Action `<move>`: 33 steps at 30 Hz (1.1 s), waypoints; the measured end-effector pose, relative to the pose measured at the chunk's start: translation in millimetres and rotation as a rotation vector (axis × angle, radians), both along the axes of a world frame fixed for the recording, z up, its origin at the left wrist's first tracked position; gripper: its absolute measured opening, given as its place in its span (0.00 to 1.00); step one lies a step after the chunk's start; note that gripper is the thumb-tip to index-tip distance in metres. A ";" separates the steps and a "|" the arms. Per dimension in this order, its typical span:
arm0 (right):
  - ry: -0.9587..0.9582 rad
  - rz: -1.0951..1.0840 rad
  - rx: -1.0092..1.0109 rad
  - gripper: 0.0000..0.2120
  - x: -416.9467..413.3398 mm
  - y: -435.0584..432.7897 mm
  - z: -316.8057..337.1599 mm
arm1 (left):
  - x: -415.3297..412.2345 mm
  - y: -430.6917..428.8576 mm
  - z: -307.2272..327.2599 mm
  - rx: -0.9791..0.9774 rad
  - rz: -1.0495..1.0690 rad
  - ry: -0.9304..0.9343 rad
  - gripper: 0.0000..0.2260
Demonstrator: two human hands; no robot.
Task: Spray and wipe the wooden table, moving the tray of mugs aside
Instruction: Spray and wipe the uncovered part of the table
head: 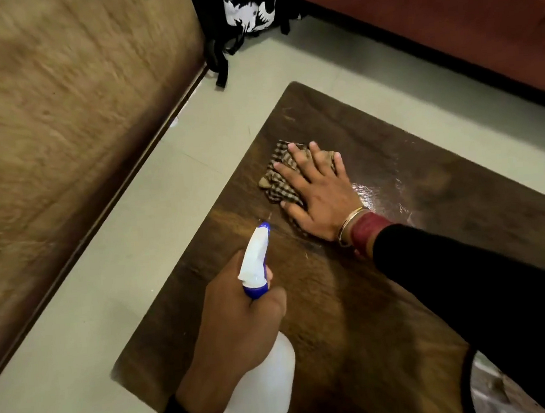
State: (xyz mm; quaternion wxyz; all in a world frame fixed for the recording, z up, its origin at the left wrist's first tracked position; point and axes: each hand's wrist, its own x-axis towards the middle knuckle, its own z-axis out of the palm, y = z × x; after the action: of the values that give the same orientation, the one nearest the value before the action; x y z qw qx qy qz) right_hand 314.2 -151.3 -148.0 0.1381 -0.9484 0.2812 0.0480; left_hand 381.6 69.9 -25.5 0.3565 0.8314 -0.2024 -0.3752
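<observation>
The dark wooden table (356, 314) fills the lower right of the view. My right hand (319, 195) lies flat, fingers spread, pressing a brown checked cloth (278, 176) onto the table near its far left corner. A wet sheen (375, 197) shows on the wood just right of that hand. My left hand (239, 327) grips a white spray bottle (264, 394) with a white and blue nozzle (256, 260), held above the table's left edge with the nozzle pointing toward the cloth. No tray of mugs is in view.
A brown sofa (61, 142) runs along the left, a reddish sofa (446, 20) across the top right. A black and white bag (244, 14) sits on the pale tiled floor (170, 189) between them. A strip of floor separates the table from each sofa.
</observation>
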 end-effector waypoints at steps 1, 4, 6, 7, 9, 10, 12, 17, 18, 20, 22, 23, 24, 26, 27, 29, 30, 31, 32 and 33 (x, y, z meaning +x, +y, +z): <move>0.014 0.030 -0.006 0.35 -2.0 -7.9 2.0 | 1.0 -1.2 0.6 0.006 0.011 -0.006 0.19; 0.045 -0.142 -0.052 0.36 24.8 -52.5 4.4 | 5.1 -2.8 1.3 -0.019 0.022 0.009 0.23; 0.017 -0.300 0.016 0.36 52.2 -64.3 6.6 | 8.3 -4.5 2.8 -0.028 0.026 -0.008 0.24; 0.003 -0.332 0.024 0.36 61.1 -57.6 6.9 | 9.7 -4.6 2.7 -0.031 0.036 -0.016 0.25; -0.010 -0.210 0.013 0.37 62.4 -29.2 5.0 | 10.9 -4.4 2.6 -0.045 0.073 -0.029 0.24; -0.019 -0.086 0.001 0.37 54.5 -10.4 3.8 | 11.0 -5.0 4.8 -0.055 0.083 -0.034 0.22; -0.044 0.168 0.009 0.37 31.7 30.4 2.8 | 10.5 -6.3 8.9 -0.077 0.066 -0.049 0.15; -0.002 0.396 -0.041 0.37 35.8 14.8 2.7 | 19.0 -7.0 12.6 -0.081 0.059 -0.107 0.19; 0.012 0.257 -0.042 0.38 49.3 -11.3 4.1 | 19.5 -7.5 13.8 -0.071 0.066 -0.094 0.22; 0.042 -0.064 -0.015 0.38 76.3 -68.4 8.8 | 17.3 -3.9 12.9 -0.068 0.074 -0.077 0.22; 0.059 -0.250 0.007 0.37 94.3 -106.8 12.4 | 13.0 3.0 11.1 -0.068 0.080 -0.082 0.20; 0.060 -0.280 0.008 0.36 99.7 -113.4 11.8 | 10.4 6.3 9.9 -0.065 0.077 -0.085 0.19; 0.048 -0.288 -0.001 0.36 102.4 -112.3 9.6 | 7.6 8.9 8.6 -0.063 0.074 -0.086 0.19; 0.002 -0.253 -0.017 0.36 100.3 -89.3 5.7 | 2.4 12.2 7.9 -0.056 0.079 -0.085 0.17; -0.012 -0.206 -0.011 0.36 95.5 -68.4 4.9 | 1.2 13.8 8.9 -0.047 0.095 -0.075 0.15; -0.025 -0.076 0.017 0.37 78.3 -15.2 2.9 | 1.8 13.5 10.9 -0.042 0.125 -0.073 0.13; -0.032 0.009 0.032 0.37 64.8 16.3 3.6 | 2.9 12.2 12.2 -0.050 0.115 -0.082 0.12; -0.039 0.120 0.051 0.37 49.3 49.8 6.0 | 4.0 9.9 13.6 -0.059 0.098 -0.092 0.14; -0.050 0.237 0.064 0.36 31.1 80.4 7.5 | 5.6 7.1 13.9 -0.065 0.080 -0.106 0.17; -0.068 0.327 0.069 0.34 11.3 103.5 9.1 | 6.6 4.2 14.8 -0.064 0.065 -0.116 0.18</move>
State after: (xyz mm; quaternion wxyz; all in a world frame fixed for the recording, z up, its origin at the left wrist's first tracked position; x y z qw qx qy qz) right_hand 325.5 -47.9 -138.9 0.1703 -0.9773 0.1165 0.0474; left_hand 388.2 74.1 -10.6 0.3825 0.8460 -0.2078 -0.3078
